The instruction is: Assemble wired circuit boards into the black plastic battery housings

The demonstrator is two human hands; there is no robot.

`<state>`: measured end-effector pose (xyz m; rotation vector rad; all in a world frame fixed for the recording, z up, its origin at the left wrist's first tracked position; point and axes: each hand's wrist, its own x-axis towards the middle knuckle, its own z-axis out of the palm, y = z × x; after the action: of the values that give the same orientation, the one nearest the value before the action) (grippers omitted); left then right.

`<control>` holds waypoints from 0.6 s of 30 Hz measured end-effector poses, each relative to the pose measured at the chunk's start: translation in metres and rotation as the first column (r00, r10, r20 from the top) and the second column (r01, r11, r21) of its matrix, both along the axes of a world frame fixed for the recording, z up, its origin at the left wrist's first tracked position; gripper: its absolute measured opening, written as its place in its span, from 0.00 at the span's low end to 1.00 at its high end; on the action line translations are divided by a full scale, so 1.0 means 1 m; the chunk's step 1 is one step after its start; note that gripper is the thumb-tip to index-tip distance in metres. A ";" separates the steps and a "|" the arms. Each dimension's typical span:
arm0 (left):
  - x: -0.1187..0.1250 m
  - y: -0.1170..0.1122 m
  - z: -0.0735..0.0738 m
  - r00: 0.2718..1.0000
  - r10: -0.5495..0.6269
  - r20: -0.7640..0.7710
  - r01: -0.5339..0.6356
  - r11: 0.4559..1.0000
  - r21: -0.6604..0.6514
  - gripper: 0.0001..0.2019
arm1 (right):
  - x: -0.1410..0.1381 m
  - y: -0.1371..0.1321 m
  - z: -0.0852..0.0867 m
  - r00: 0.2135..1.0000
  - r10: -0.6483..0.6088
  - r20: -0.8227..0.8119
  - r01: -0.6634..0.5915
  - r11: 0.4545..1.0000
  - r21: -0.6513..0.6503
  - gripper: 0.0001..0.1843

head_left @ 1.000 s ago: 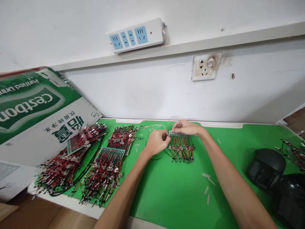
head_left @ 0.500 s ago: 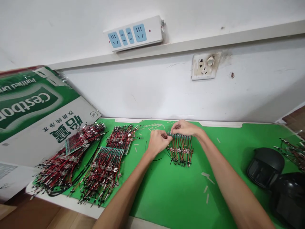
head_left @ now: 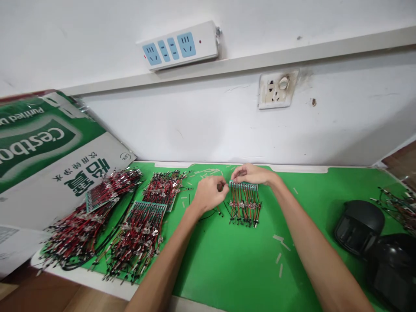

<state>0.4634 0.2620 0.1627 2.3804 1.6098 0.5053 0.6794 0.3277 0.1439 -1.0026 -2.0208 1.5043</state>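
Right at the centre, a narrow green circuit-board strip (head_left: 243, 186) lies flat on the mat, a neat comb of red and black wires (head_left: 244, 207) fanning toward the person and ending in small metal terminals. The right hand (head_left: 251, 174) is on it now, its grip closed on the strip's left end between fingertips and thumb. Just beside it comes the left hand (head_left: 209, 193), its grip curled into a tight pinch; whatever is in those fingers is hidden, so I can't tell if it has hold of anything. A loose black wire (head_left: 208, 215) curves on the glossy green rubber mat (head_left: 221, 264) beneath that wrist, with thin pale plastic offcuts (head_left: 277, 238) scattered about. Over to the left, big bristling heaps of wired boards (head_left: 138, 238) pile up, red and black strands in a shiny metallic tangle. Behind them leans a printed cardboard carton (head_left: 35, 143), green and white, upside down, reading "C'estbon" and "Purified Drin", with Chinese lettering beside it. On the right sit two rounded black plastic shells (head_left: 359, 227), and up on the white wall, a blue-socketed power strip (head_left: 178, 45) above a scorched wall socket (head_left: 277, 89).
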 end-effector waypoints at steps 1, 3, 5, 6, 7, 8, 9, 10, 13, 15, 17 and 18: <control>0.002 0.000 -0.002 1.000 -0.013 0.021 0.013 1.000 -0.017 0.10 | 0.000 0.000 0.000 1.000 -0.001 0.001 0.001 1.000 0.005 0.07; 0.005 0.001 -0.006 0.998 -0.016 0.066 0.019 0.999 -0.042 0.11 | -0.001 0.000 0.000 1.000 -0.007 0.010 0.007 1.000 0.012 0.07; 0.007 0.003 -0.010 0.992 0.008 0.129 0.001 0.998 -0.070 0.11 | -0.001 0.001 -0.001 0.999 -0.022 0.024 0.021 1.000 0.017 0.07; 0.007 0.004 -0.012 0.985 0.025 0.171 -0.010 0.996 -0.089 0.11 | -0.001 0.001 -0.001 0.999 -0.032 0.034 0.031 0.999 0.020 0.07; 0.007 0.004 -0.013 0.975 0.044 0.218 -0.021 0.994 -0.110 0.11 | -0.002 0.002 -0.002 0.998 -0.041 0.043 0.040 0.999 0.022 0.07; 0.008 0.004 -0.014 0.963 0.062 0.263 -0.028 0.991 -0.130 0.11 | -0.002 0.003 -0.002 0.997 -0.050 0.053 0.048 0.999 0.025 0.07; 0.009 0.004 -0.015 0.951 0.078 0.298 -0.035 0.989 -0.145 0.11 | -0.002 0.003 -0.002 0.997 -0.055 0.062 0.053 0.998 0.027 0.08; 0.010 0.004 -0.015 0.943 0.092 0.320 -0.045 0.987 -0.152 0.11 | -0.002 0.004 -0.003 0.996 -0.057 0.071 0.055 0.998 0.028 0.08; 0.014 0.000 -0.016 0.942 0.121 0.314 -0.085 0.988 -0.125 0.11 | -0.003 0.005 -0.004 0.993 -0.057 0.099 0.054 0.998 0.032 0.09; 0.017 -0.003 -0.016 0.948 0.129 0.291 -0.107 0.990 -0.090 0.12 | -0.004 0.006 -0.005 0.991 -0.059 0.116 0.056 0.998 0.035 0.10; 0.020 -0.005 -0.018 0.953 0.130 0.272 -0.118 0.991 -0.063 0.12 | -0.004 0.007 -0.006 0.990 -0.063 0.128 0.059 0.998 0.037 0.09; 0.020 -0.005 -0.019 0.955 0.131 0.266 -0.121 0.991 -0.054 0.12 | -0.004 0.007 -0.007 0.989 -0.063 0.131 0.059 0.998 0.037 0.09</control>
<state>0.4835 0.2572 0.1439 2.0835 1.6361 0.7794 0.6758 0.3346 0.1371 -1.1684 -2.0776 1.4016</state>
